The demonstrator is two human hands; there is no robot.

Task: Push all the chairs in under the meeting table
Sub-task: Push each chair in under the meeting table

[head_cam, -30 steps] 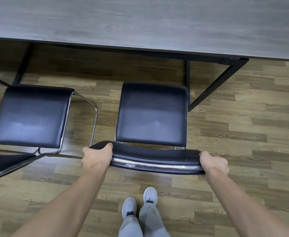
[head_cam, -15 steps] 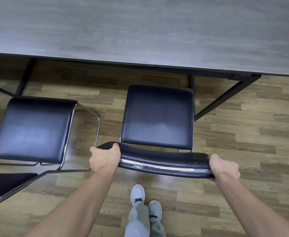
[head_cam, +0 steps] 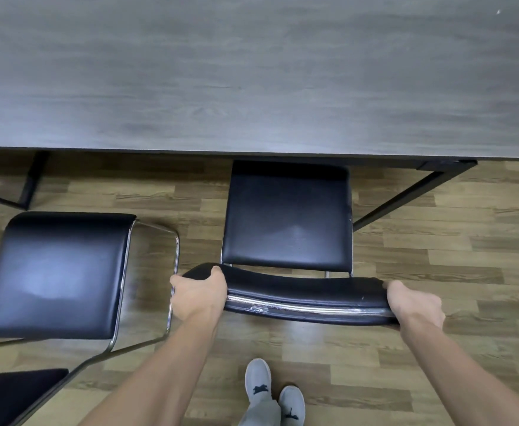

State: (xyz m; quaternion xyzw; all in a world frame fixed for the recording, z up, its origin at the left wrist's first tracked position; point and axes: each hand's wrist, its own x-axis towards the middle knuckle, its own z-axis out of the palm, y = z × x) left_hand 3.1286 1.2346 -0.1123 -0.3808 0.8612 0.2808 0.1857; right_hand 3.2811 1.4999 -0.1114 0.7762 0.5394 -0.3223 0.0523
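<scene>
Person stands at the near side of a long grey table (head_cam: pixel 252 72), looking down. Both hands on the backrest (head_cam: pixel 301 298) of a black chair (head_cam: pixel 287 216).

Left hand (head_cam: pixel 198 295) grips the left end of the backrest, thumb on top, fingers wrapped over the edge. Right hand (head_cam: pixel 413 304) grips the right end, fingers curled round it and mostly hidden behind the padding.

Backrest: long axis runs left to right, roughly parallel to the table's near edge, slightly bowed. A chrome strip lies along its near face, scuffed towards the left.

The chair faces the table, seat front pointing far. The far edge of the seat sits just at or slightly under the table's near edge; most of the seat is out in the open. A black table leg (head_cam: pixel 405 196) slants down just to its right.

Second chair (head_cam: pixel 58 272), same black seat, chrome tube frame, stands to the left, well clear of the table edge and turned a little askew. Its backrest (head_cam: pixel 12 392) shows at the bottom left corner.

Floor (head_cam: pixel 452 256) is wood-look planks. Two grey shoes (head_cam: pixel 272 392) show at the bottom, between the forearms.
</scene>
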